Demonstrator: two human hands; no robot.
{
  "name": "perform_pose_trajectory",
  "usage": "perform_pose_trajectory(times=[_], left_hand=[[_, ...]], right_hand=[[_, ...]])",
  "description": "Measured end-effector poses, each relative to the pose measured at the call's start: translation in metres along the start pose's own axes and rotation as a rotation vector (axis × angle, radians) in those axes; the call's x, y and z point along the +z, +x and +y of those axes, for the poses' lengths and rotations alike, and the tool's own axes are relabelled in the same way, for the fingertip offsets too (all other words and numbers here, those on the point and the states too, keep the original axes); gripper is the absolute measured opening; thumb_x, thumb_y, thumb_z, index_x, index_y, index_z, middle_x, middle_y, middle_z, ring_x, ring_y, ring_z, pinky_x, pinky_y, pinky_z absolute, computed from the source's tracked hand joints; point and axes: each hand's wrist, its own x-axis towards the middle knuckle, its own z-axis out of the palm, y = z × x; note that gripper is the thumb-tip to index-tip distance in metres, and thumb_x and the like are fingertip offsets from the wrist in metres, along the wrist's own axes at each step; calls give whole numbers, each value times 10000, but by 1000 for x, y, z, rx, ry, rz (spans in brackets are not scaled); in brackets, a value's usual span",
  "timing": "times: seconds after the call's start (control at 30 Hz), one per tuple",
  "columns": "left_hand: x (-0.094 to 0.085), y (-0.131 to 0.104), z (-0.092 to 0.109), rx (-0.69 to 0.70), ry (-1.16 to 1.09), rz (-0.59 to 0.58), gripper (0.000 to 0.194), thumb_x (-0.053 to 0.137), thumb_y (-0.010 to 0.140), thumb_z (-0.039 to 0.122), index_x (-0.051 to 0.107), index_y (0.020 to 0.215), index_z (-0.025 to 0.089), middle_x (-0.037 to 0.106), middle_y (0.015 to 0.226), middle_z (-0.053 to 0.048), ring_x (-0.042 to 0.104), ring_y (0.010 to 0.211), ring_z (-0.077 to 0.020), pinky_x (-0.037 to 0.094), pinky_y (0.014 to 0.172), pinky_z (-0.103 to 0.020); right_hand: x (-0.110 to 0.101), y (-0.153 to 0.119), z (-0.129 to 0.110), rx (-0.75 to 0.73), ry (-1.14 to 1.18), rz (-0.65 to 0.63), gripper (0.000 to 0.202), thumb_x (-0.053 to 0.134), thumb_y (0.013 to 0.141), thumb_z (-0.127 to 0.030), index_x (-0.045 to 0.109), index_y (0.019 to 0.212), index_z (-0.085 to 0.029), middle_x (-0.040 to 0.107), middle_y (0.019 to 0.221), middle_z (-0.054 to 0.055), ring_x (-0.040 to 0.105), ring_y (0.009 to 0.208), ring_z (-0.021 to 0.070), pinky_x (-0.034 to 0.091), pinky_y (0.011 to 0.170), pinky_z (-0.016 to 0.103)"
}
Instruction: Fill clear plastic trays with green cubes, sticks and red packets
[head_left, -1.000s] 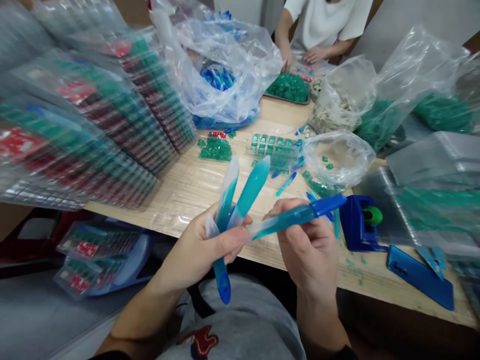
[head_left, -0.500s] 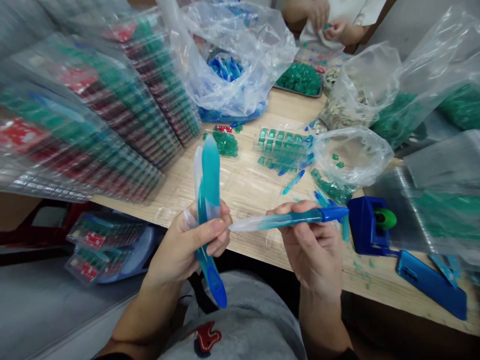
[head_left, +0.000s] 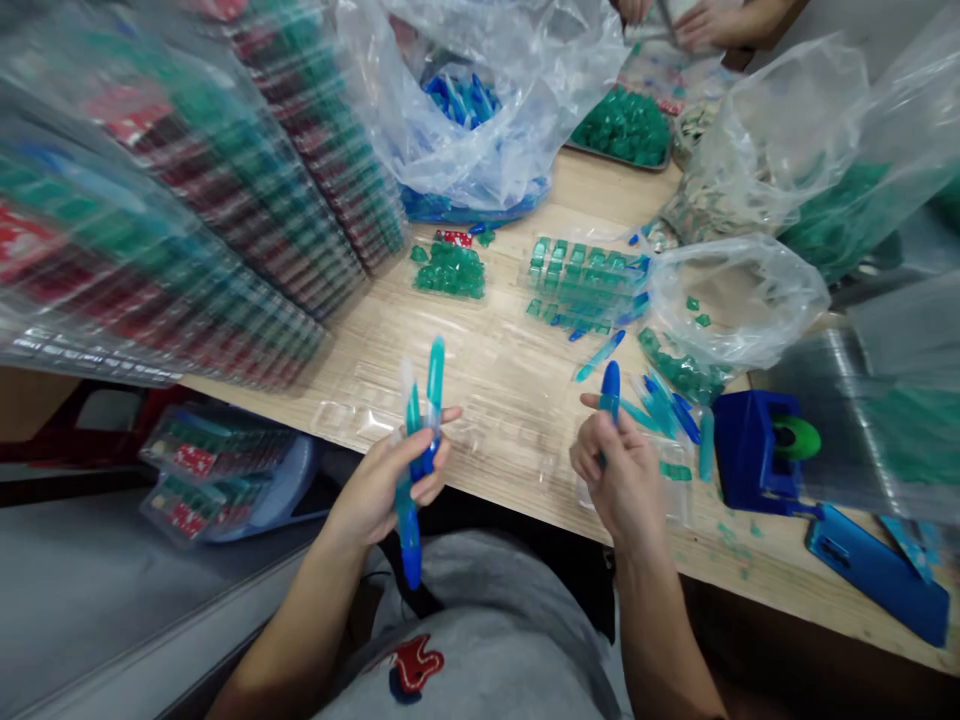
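Note:
Slim blue-and-teal pen-like pieces are gripped in my left hand, their teal and whitish ends pointing up and a dark blue tip hanging below the fist. My right hand is closed on another such piece, its dark blue end upright above the fingers. Beside my right hand lie several loose blue-teal pieces on the wooden table. Clear plastic trays rest flat at the table's near edge, hard to make out against the wood.
Tall stacks of filled packs stand left. Behind are a bag of blue pieces, a tray of green pieces and another person's hands. A tape dispenser and a blue phone lie right.
The piece in my right hand has gone from lying level to upright, away from my left hand. Both hands look a little lower or farther apart, and the view has shifted.

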Motion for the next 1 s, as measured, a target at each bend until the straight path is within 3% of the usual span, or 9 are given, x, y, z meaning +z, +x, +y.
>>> perform_pose_trajectory(times=[0.17, 0.37, 0.53, 0.67, 0.73, 0.87, 1.0], left_hand=[[10, 1, -10, -79, 104, -157, 449, 773, 694, 462, 683, 973, 120, 538, 582, 29, 346, 368, -9, 241, 379, -161], [13, 1, -23, -83, 275, -230, 467, 687, 746, 561, 647, 906, 123, 426, 474, 65, 306, 388, -32, 223, 407, -183], [9, 8, -29, -92, 327, -126, 491, 726, 681, 594, 603, 789, 131, 420, 463, 68, 304, 394, -32, 211, 412, -184], [11, 10, -17, -21, 199, 47, 538, 838, 559, 519, 616, 866, 137, 528, 546, 50, 347, 393, -28, 257, 416, -181], [11, 10, -11, 29, 180, 122, 565, 864, 515, 502, 631, 865, 124, 551, 555, 39, 360, 396, -29, 272, 420, -184], [7, 10, -6, 126, 201, 221, 549, 870, 496, 503, 640, 811, 117, 523, 505, 47, 365, 404, -34, 277, 429, -181], [2, 10, -10, 131, 242, 196, 520, 851, 524, 518, 635, 785, 123, 460, 459, 68, 358, 408, -45, 276, 429, -186]], right_hand=[[24, -4, 19, 94, -42, -167, 331, 710, 751, -445, 645, 896, -155, 333, 462, -97, 271, 422, 50, 215, 445, 218], [35, -6, 19, 41, -107, -257, 352, 675, 778, -483, 655, 904, -155, 352, 463, -88, 290, 453, 64, 260, 480, 234], [26, 0, 17, 52, -29, -147, 418, 742, 685, -506, 592, 881, -169, 295, 434, -117, 229, 412, 48, 186, 429, 211], [15, 0, 15, 7, -51, -108, 422, 731, 678, -533, 527, 838, -200, 261, 419, -132, 212, 390, 43, 186, 417, 199], [9, -4, 14, 20, -101, -103, 402, 731, 683, -528, 544, 790, -189, 318, 423, -112, 229, 384, 39, 171, 405, 197], [0, -10, 13, 83, -224, -136, 384, 761, 657, -502, 638, 718, -143, 508, 503, -23, 295, 377, 38, 167, 382, 207], [-3, -14, 19, 141, -412, -302, 434, 694, 691, -574, 690, 772, -147, 445, 455, -42, 332, 399, 66, 262, 397, 214]])
